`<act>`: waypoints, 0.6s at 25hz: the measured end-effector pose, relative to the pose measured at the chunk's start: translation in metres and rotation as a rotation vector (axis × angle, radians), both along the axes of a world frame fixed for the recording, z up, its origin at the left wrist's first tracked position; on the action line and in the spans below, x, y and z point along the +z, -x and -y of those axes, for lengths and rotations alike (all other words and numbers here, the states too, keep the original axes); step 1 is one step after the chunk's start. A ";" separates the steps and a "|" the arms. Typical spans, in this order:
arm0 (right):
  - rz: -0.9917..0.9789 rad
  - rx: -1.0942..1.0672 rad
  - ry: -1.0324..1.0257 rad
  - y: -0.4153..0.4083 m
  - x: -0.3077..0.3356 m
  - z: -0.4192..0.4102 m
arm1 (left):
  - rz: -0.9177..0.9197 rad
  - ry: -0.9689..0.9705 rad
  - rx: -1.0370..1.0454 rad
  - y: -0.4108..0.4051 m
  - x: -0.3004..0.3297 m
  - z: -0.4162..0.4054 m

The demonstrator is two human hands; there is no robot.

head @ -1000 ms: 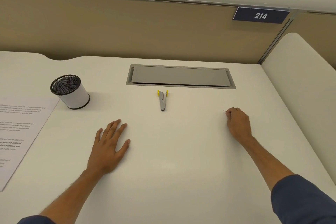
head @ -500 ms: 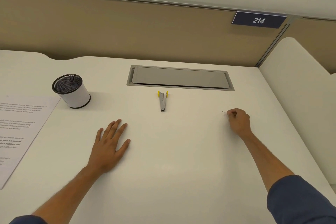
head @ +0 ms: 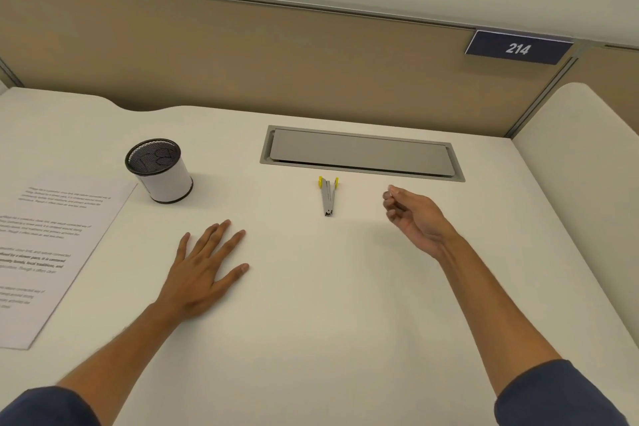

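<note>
Currently: left hand (head: 204,273) flat on the white surface (head: 311,339), fingers spread. Right hand (head: 413,218) has its fingers curled, thumb pressed to fingertips; can't tell if anything's pinched. Grey metal staple remover with yellow tips (head: 327,197) lies toward the far edge, mid-width, near the right hand, apart from it.

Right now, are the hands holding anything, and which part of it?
The left hand lies flat on the table, holding nothing. The right hand hovers with its fingers pinched tip to tip; anything between them is too small to tell.
</note>
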State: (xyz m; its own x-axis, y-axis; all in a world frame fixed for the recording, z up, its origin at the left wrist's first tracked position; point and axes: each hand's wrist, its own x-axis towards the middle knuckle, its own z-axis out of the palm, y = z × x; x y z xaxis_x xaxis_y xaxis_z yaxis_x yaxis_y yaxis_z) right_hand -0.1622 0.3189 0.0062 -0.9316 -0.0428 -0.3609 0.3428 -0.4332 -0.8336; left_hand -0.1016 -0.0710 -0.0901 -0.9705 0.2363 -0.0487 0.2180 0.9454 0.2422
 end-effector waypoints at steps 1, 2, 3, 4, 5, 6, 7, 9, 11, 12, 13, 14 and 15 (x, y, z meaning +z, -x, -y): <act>-0.012 0.027 0.025 0.004 0.004 0.017 | 0.001 -0.006 0.002 -0.001 0.000 0.000; -0.022 0.050 0.050 0.008 0.006 0.034 | 0.000 -0.009 0.006 -0.001 0.000 0.000; -0.029 0.070 0.074 0.012 0.009 0.052 | -0.002 -0.012 0.010 0.000 -0.001 0.000; -0.033 0.090 0.098 0.016 0.011 0.070 | -0.002 -0.017 0.012 0.000 -0.001 0.000; -0.036 0.112 0.118 0.020 0.013 0.088 | -0.002 -0.026 0.015 0.001 -0.001 0.000; -0.039 0.136 0.130 0.024 0.015 0.106 | -0.005 -0.035 0.016 0.001 -0.002 0.001; -0.042 0.158 0.137 0.029 0.016 0.124 | -0.009 -0.040 0.017 0.001 -0.002 0.001; -0.044 0.194 0.145 0.040 0.018 0.161 | -0.016 -0.037 0.020 0.001 -0.002 0.002; -0.040 0.239 0.100 0.054 0.021 0.195 | -0.019 -0.037 0.022 0.002 -0.002 0.001; -0.037 0.262 0.053 0.061 0.024 0.211 | -0.020 -0.037 0.023 0.002 -0.002 0.000; -0.035 0.283 -0.001 0.069 0.027 0.227 | -0.021 -0.037 0.023 0.002 -0.003 0.001; -0.037 0.295 -0.058 0.076 0.031 0.242 | -0.025 -0.044 0.023 0.002 -0.004 0.000; -0.044 0.303 -0.106 0.083 0.034 0.256 | -0.030 -0.056 0.024 0.002 -0.004 0.000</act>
